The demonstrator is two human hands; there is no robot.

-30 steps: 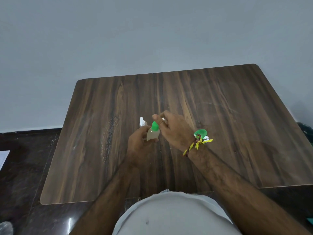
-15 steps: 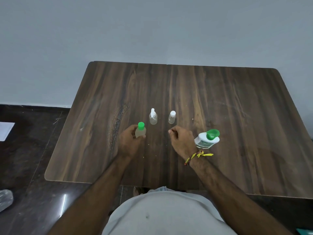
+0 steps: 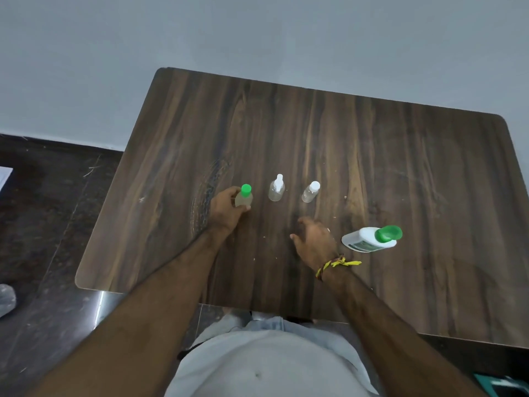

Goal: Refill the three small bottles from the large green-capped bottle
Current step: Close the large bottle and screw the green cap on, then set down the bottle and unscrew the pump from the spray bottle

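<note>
Three small clear bottles stand in a row on the dark wooden table point(image 3: 372, 156). The left one, a small green-capped bottle point(image 3: 244, 196), is upright on the table with my left hand point(image 3: 227, 209) wrapped around it. To its right stand a small spray-top bottle point(image 3: 276, 188) and a small white-capped bottle point(image 3: 310, 192), both untouched. The large white bottle with a green flip cap point(image 3: 370, 238) stands at the right, its cap flipped up. My right hand point(image 3: 313, 242) hovers low just left of it, fingers loosely curled, holding nothing.
The table's front edge runs close to my body. A dark polished floor lies to the left, with a white sheet point(image 3: 4, 177) at the far left edge and a crumpled clear item point(image 3: 6, 299) below it. A grey wall stands behind the table.
My left hand has carried the small green-capped bottle from in front of me to the left end of the row and stood it down. My right hand has come off its cap and drawn back.
</note>
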